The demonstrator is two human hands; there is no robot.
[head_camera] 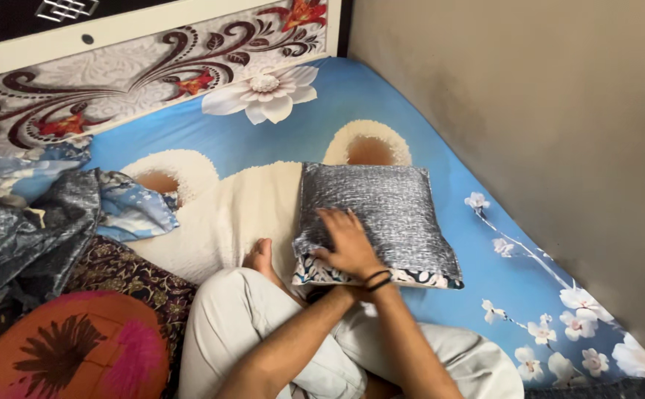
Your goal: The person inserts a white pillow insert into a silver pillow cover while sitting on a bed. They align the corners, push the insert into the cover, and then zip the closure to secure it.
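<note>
A grey textured pillow [389, 210] with a floral underside lies on the bed in front of my crossed legs. My right hand [347, 244], with black bands at the wrist, rests flat on the pillow's near left part, palm down and fingers spread. My left forearm [293, 336] reaches to the pillow's near edge and passes under my right wrist. The left hand itself is hidden there. My bare foot [259, 256] shows just left of the pillow.
The blue flower-print bedsheet [485, 244] covers the mattress, with a cream fleece blanket [226, 214] under the pillow. Crumpled grey and blue cloth [34, 214] and an orange round cushion [71, 347] lie at the left. A beige wall [544, 111] runs along the right, a patterned headboard [115, 66] behind.
</note>
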